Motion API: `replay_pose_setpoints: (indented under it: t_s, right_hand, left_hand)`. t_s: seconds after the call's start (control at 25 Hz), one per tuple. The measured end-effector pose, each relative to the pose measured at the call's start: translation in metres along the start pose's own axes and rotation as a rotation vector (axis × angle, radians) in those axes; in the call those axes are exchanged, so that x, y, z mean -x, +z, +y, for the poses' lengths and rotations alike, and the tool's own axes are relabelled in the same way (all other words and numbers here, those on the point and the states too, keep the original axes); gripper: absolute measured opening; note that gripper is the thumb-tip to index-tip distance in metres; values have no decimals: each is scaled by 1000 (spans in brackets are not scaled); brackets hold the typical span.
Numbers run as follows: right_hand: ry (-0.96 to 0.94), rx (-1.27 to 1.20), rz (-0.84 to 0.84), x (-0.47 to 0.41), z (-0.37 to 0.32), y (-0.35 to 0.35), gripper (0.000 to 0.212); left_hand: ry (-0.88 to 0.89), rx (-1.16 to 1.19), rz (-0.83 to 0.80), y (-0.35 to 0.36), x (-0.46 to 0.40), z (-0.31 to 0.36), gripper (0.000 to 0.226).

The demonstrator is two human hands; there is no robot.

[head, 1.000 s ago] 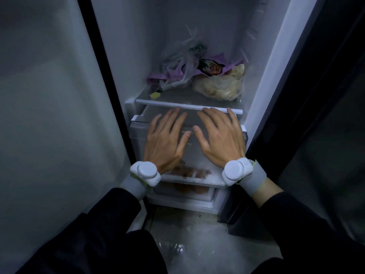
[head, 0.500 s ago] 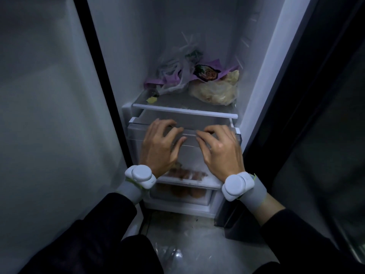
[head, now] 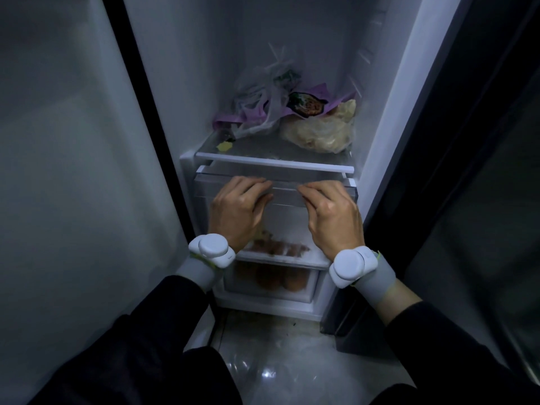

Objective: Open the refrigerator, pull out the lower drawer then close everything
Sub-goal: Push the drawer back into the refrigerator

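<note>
The refrigerator compartment (head: 204,68) stands open in front of me. Below a glass shelf (head: 274,162) is a clear plastic drawer (head: 285,192), its front a little forward of the shelf edge. My left hand (head: 238,213) and my right hand (head: 333,214) both rest on this drawer's front, fingers curled over its top rim, side by side. Under it sits a lower clear drawer (head: 295,292) with brown items inside, untouched by either hand.
Plastic bags (head: 263,92), a purple packet and a pale bagged lump (head: 318,133) lie on the glass shelf. A grey closed door panel (head: 73,171) is at the left, the dark opened door (head: 473,141) at the right. Glossy floor (head: 277,363) lies below.
Both hands went from lying flat on the drawer front to fingers curled over its top rim. The view shifted slightly down and back.
</note>
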State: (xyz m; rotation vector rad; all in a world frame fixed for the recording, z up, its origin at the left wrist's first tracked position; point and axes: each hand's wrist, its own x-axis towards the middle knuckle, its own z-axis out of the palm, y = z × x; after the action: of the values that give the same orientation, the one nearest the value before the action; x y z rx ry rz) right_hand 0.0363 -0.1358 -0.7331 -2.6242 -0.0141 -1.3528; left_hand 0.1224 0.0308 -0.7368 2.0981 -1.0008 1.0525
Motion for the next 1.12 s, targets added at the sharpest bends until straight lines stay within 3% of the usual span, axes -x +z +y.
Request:
replay_pose_setpoints:
  t_s: [0.16,0.88,1.12]
  right_hand:
    - [15,13,-18,-4,0,4,35]
    - [68,115,-50,-19,0,16,31]
    - [65,121,-40,-22,1,16,39]
  left_hand:
    - [-22,12,8,6,-4,-3,15]
    - [10,-76,-2,17,-23,-9,11]
    - [44,-101,-8,20,-28,-12,10]
